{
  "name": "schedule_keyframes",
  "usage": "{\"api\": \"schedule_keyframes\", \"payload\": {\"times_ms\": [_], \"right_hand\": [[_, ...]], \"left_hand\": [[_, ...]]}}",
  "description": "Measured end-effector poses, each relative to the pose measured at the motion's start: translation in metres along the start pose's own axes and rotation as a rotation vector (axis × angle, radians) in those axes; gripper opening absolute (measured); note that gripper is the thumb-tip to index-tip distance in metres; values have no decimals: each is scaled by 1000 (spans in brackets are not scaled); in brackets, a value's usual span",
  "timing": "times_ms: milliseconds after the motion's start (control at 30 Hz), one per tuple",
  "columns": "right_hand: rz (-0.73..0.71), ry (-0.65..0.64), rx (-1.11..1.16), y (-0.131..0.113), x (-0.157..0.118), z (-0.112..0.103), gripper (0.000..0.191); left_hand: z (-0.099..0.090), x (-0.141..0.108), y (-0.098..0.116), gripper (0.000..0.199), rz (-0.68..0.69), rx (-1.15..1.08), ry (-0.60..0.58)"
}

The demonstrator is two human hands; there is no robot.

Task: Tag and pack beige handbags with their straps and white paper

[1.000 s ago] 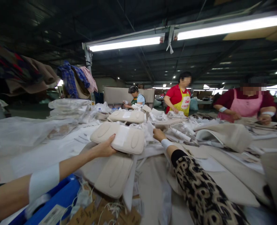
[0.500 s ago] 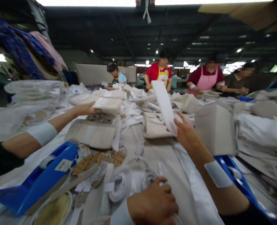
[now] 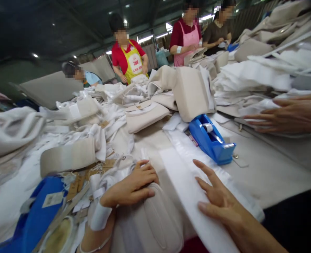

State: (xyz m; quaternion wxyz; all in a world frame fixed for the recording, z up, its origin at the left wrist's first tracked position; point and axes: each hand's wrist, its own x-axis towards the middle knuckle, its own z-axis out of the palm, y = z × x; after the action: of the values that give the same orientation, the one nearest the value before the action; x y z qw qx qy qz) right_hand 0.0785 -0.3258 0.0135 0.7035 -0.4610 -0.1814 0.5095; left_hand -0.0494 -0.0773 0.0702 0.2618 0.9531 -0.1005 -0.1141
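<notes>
My left hand (image 3: 133, 184) is closed around the far end of a beige bag (image 3: 159, 218), its thumb over the top and the fingers bent beyond the edge. The bag lies flat, with a pale wrap across its nearer part. Spread apart, the fingers of my right hand (image 3: 215, 196) hover over or lightly touch a long white strip (image 3: 181, 186); contact is unclear. That strip runs beside the bag towards me. A blue tape dispenser (image 3: 210, 140) stands beyond my right hand.
Another blue dispenser (image 3: 41, 207), brown tags (image 3: 76, 184) and a tape roll (image 3: 57, 235) lie at left. A co-worker's hand (image 3: 289, 114) touches piled sheets at right. Beige bags (image 3: 147, 116) heap up at the back, before several people.
The view has swung right and down. My right hand has lowered the white strip beside the bag and opened its fingers. My left hand is now on the beige bag.
</notes>
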Motion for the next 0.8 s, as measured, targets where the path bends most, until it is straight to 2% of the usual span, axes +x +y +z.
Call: {"api": "schedule_keyframes", "payload": {"times_ms": [100,200,300,367,467,533,667,800], "right_hand": [[29,58,-38,4,0,-4,77],[13,97,-201,4,12,-7,57],[2,76,-387,5,25,-5,37],[-13,46,-499,8,33,-1,42],[-42,-39,-619,10,45,4,65],[-51,-107,-667,9,54,6,72],[47,-242,-666,4,77,10,80],[122,-231,-581,8,94,15,87]], "left_hand": [[-7,2,4,25,-29,-36,-31],[-12,3,6,20,-33,-47,-64],[-13,3,6,19,-45,-54,-80],[-13,2,6,21,-54,-70,-71],[-12,1,6,24,-60,-94,-49],[-11,2,5,27,-64,-109,-45],[-5,6,4,36,-73,-129,-19],[3,9,2,49,-77,-129,69]]}}
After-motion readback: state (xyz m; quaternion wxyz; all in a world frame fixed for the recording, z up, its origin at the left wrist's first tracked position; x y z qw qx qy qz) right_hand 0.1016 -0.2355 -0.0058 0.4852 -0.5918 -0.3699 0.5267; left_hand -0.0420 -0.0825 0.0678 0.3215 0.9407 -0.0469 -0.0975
